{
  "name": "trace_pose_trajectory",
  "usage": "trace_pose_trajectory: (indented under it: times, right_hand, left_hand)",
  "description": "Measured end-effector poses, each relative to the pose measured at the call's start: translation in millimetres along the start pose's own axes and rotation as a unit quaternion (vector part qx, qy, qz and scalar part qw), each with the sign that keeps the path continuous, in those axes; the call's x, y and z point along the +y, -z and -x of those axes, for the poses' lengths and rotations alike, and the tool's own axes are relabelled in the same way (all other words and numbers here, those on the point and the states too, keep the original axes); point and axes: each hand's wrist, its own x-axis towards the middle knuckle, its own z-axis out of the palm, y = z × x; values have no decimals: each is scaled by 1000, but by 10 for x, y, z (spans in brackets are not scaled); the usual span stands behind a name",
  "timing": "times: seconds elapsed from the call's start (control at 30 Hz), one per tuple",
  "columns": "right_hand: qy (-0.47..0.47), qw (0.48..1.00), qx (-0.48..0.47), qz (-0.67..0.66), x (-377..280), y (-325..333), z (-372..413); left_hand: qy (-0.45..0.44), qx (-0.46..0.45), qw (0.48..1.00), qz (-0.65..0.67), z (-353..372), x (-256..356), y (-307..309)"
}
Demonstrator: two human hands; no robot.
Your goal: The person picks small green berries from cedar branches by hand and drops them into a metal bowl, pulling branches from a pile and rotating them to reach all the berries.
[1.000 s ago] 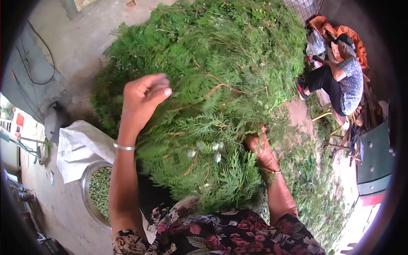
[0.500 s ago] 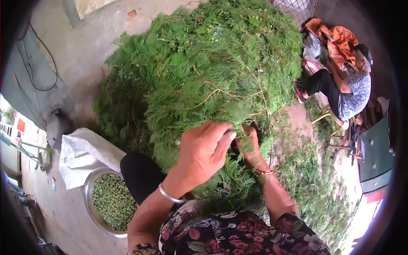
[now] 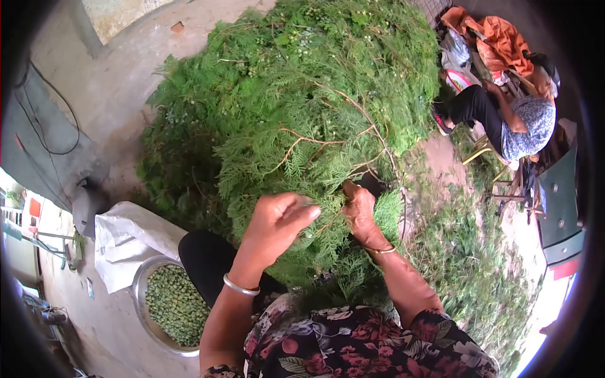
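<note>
Drawn back from my right hand, my left hand curls, its grip unclear to me; the right clamps a green branch

Floor: pale grey, hard, stained; pinkish-brown in part at right. Directly on it:

Heap, one: cut green branches, feathery foliage, some brown stems showing; broad, mounded, across the centre.
Basin, one: round, metal, upright, at lower left; filled with small green pieces, too small to identify.
Sack, one: white, crumpled, lying just beside the basin; contents hidden.
Clippings: loose, green, strewn thinly over the right side, ground showing between.
Fragment, one: reddish-brown, near the upper left of the heap.
Scrap, one: small, pale and blue, left of the sack.
</note>
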Motion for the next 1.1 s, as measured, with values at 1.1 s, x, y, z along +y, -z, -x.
trace_pose_trajectory:
  times: [1.1]
  right_hand:
    - [39, 997, 29, 64, 74, -174, 2]
  left_hand:
    - [34, 55, 995, -82, 489, -666, -270]
